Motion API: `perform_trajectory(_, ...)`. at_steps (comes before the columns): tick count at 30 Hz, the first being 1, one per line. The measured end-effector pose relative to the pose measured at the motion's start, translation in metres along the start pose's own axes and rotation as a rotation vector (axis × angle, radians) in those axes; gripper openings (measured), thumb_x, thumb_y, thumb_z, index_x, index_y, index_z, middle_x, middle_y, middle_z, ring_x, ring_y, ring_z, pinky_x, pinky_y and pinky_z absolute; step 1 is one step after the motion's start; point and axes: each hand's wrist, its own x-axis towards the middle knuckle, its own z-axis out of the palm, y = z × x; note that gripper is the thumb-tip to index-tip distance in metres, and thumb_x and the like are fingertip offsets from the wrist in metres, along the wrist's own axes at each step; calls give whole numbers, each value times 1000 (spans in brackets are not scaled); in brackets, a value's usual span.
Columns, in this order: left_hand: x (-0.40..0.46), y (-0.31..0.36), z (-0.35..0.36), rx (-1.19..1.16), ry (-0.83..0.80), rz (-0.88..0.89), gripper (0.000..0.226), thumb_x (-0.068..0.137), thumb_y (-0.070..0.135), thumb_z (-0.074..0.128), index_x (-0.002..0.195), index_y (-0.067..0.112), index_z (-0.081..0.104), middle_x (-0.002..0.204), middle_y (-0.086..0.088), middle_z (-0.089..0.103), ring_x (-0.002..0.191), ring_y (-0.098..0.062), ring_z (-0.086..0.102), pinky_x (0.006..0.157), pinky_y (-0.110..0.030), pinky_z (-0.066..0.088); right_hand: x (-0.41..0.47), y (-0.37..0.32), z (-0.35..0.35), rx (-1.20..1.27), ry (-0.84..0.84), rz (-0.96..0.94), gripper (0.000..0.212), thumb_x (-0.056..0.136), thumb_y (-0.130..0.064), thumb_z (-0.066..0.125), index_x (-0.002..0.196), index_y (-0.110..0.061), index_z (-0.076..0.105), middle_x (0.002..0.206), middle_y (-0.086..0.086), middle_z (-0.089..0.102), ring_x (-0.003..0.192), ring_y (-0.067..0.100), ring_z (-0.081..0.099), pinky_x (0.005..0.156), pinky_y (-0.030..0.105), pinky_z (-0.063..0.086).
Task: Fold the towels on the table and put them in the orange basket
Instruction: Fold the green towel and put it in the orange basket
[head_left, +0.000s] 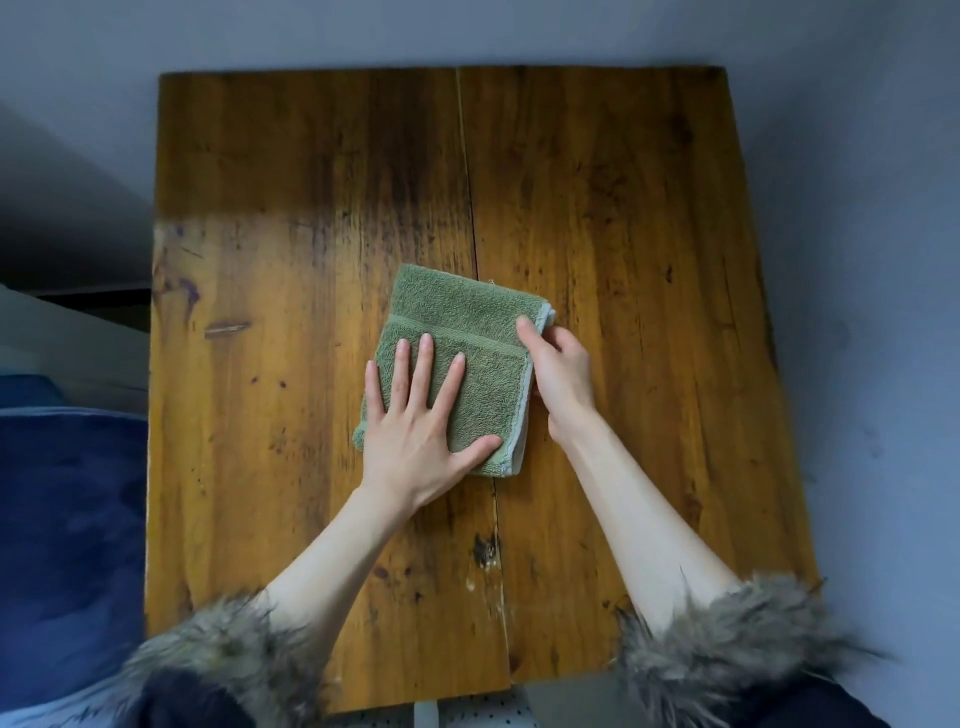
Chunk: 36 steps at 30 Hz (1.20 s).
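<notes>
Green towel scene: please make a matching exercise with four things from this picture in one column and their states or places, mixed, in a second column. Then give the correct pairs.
Column 1:
1. left hand
2. right hand
3. green towel
4. wooden table

Column 2:
A. folded, lying near the middle of the table
B. grips the towel's right edge
C. carries the towel; a crack runs along it
D. presses flat on the towel, fingers spread

Pairs: 1-D, 2-B, 3-A, 4-C
</notes>
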Motion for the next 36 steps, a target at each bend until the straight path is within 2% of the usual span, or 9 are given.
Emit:
perform_trajectory(5, 0, 0, -1, -24, -10, 0, 96, 74, 83, 29, 148, 23, 21, 157, -13, 9, 145, -31, 2, 113, -57, 1, 8, -2, -1, -233, 289, -126, 14, 85, -17, 61, 99, -19, 57, 105, 3, 60, 104, 22, 56, 95, 40, 45)
perform_trajectory(7, -1, 1, -4, -80, -14, -7, 92, 76, 80, 30, 148, 25, 21, 157, -12, 7, 145, -30, 0, 114, -54, 0, -7, 5, 2, -524, 429, -450, 24, 88, -12, 54, 111, -11, 57, 116, 8, 55, 112, 25, 50, 96, 34, 38)
perform_trajectory(10, -1, -5, -16, -255, 38, -4, 63, 88, 57, 34, 143, 25, 37, 156, -9, 19, 144, -30, 10, 112, -51, 16, -28, 28, 16, -836, 333, -886, 36, 91, -10, 43, 126, -6, 53, 132, 12, 52, 129, 27, 42, 108, 41, 31)
perform_trajectory(12, 1, -16, -24, -330, 146, -12, 48, 88, 33, 36, 132, 22, 51, 150, -9, 34, 137, -32, 25, 102, -50, 32, -30, 43, 22, -964, 247, -862, 45, 93, -17, 37, 137, -8, 43, 146, 13, 40, 139, 27, 29, 114, 50, 19)
perform_trajectory(14, 12, -26, -31, -291, 205, -18, 47, 86, 23, 35, 130, 21, 53, 147, -10, 37, 133, -34, 27, 97, -50, 34, -24, 50, 25, -1043, 220, -767, 52, 95, -28, 30, 145, -12, 32, 153, 12, 27, 144, 27, 18, 115, 54, 10)
perform_trajectory(18, 54, -31, -33, -161, 155, 92, 50, 95, 33, 33, 143, 21, 35, 156, -10, 16, 145, -32, 7, 112, -47, 18, -11, 54, 26, -1168, 227, -722, 57, 96, -38, 25, 148, -14, 21, 156, 12, 17, 145, 25, 10, 116, 53, 6)
perform_trajectory(21, 73, -36, -22, -112, 95, 140, 55, 96, 44, 26, 147, 21, 27, 157, -8, 13, 145, -28, 6, 116, -48, 15, -5, 59, 23, -1182, 240, -719, 59, 96, -40, 25, 148, -13, 23, 156, 11, 19, 145, 22, 11, 116, 49, 5)
perform_trajectory(31, 76, -41, -14, -46, 100, 131, 57, 94, 47, 32, 144, 21, 35, 150, -9, 33, 142, -29, 22, 112, -53, 18, -1, 53, 17, -1189, 125, -707, 60, 95, -41, 22, 149, -15, 18, 157, 8, 9, 145, 20, 1, 117, 50, 0)
perform_trajectory(36, 53, -53, -31, 17, 91, 46, 52, 90, 47, 36, 130, 17, 48, 126, -13, 54, 114, -34, 48, 100, -50, 31, -29, 52, 2, -1002, 96, -643, 56, 97, -33, 38, 148, -18, 21, 158, 5, 7, 146, 19, 3, 118, 43, 0)
